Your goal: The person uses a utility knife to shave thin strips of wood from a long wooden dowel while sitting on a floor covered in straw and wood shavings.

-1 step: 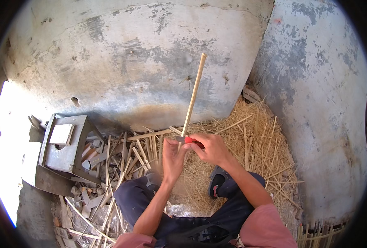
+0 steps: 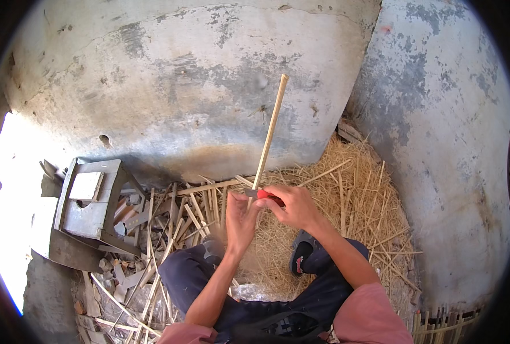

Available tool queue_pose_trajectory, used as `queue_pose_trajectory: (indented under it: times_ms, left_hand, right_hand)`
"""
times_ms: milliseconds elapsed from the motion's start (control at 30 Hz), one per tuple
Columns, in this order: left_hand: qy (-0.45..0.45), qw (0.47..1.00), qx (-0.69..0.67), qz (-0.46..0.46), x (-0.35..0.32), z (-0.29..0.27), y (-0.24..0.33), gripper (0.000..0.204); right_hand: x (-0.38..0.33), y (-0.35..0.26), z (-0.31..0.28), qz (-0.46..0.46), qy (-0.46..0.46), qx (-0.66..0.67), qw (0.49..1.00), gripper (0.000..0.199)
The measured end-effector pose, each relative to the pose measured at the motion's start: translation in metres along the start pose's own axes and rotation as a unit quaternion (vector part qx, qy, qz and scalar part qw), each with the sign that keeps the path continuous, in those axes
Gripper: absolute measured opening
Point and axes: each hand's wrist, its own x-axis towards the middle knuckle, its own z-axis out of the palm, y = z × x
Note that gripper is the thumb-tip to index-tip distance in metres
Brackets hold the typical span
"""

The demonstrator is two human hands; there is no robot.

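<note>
A long, pale wooden stick (image 2: 270, 129) points up and slightly right, away from me. My left hand (image 2: 240, 223) is closed round its lower end, thumb and fingers pinching it. In my right hand (image 2: 295, 207) is a red-handled knife (image 2: 270, 197), its short grey blade lying across the stick just above my left fingers. Both hands meet there, over the space between my bent legs. The stick's lowest part is partly hidden by my left hand.
Straw-like shavings (image 2: 318, 195) pile up ahead and to my right. Loose sticks (image 2: 152, 286) and rubble lie on the left, beside an overturned wooden stool (image 2: 94, 183). A worn plaster wall (image 2: 209, 97) stands in front, another wall (image 2: 444, 155) on the right.
</note>
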Motion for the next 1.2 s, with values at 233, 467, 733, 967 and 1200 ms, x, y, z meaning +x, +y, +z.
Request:
queue_pose_trajectory:
  times_ms: [233,467,733,967,1200]
  left_hand:
    - [0.015,1.000,-0.005,0.022,0.002,0.005,-0.002,0.027]
    - [0.013,0.999,0.047,0.013,-0.001,0.004,-0.002,0.024]
    - [-0.020,1.000,0.010,0.009,0.000,0.005,0.001,0.029]
    - [-0.044,0.999,0.001,0.025,0.001,0.001,0.000,0.034]
    - [-0.050,0.998,0.006,0.024,0.000,0.003,0.005,0.031]
  right_hand:
    - [0.000,-0.007,0.001,0.002,0.049,-0.006,0.999,0.030]
    - [0.007,0.000,-0.009,0.006,0.061,-0.003,0.998,0.027]
    - [0.001,0.006,-0.008,-0.009,0.008,0.021,1.000,0.027]
    - [0.003,0.008,-0.012,-0.021,-0.039,0.036,0.998,0.028]
    - [-0.002,0.015,-0.005,-0.039,-0.007,0.005,0.999,0.029]
